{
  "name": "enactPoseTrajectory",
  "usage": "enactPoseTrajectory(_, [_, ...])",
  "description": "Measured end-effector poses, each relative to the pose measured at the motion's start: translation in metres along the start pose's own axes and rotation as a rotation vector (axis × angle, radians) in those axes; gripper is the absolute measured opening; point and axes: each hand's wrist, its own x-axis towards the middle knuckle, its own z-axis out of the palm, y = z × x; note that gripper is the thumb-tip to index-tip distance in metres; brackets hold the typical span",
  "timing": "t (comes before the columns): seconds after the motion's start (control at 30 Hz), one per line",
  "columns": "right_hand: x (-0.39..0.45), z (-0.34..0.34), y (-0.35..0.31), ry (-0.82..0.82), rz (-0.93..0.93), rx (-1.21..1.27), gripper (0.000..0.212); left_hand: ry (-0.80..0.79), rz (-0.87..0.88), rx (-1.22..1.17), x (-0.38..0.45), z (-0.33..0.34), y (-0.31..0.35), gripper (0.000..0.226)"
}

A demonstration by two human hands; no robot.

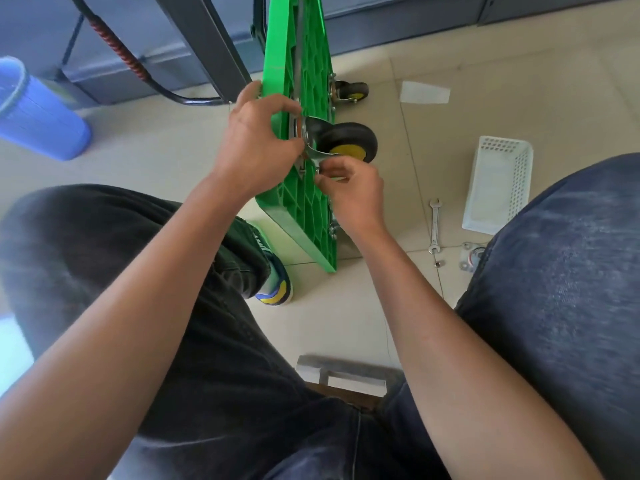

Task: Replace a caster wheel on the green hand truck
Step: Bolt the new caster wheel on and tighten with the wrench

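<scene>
Two hands work at one caster wheel [349, 142], which sits against the underside of the green hand truck [304, 202] standing on edge on the floor. The main risk is a dropped or cross-threaded fastener: the right hand [349, 192] pinches a small part, too small to identify, at the near edge of the caster's mounting plate, and a slip could send it across the tiles. The left hand [256, 147] curls round the deck edge with fingers [287, 109] pressing at the plate; if this hold loosens, the plate may shift off its holes. A wrench [434, 226] lies on the floor to the right, near a white basket [498, 188].
</scene>
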Motion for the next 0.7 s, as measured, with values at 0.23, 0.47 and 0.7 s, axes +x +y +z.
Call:
enactPoseTrajectory(0.23, [0.006, 0.015, 0.01, 0.0, 0.045, 0.079, 0.012, 0.014, -0.002, -0.022, 0.009, 0.006, -0.006, 0.048])
enactPoseTrajectory(0.47, [0.003, 0.022, 0.012, 0.012, 0.063, 0.17, 0.011, 0.027, 0.021, -0.045, 0.011, 0.01, -0.012, 0.053])
enactPoseTrajectory(0.7, [0.001, 0.026, 0.013, 0.027, 0.024, 0.158, 0.01, 0.052, 0.008, -0.046, 0.015, 0.014, -0.014, 0.055])
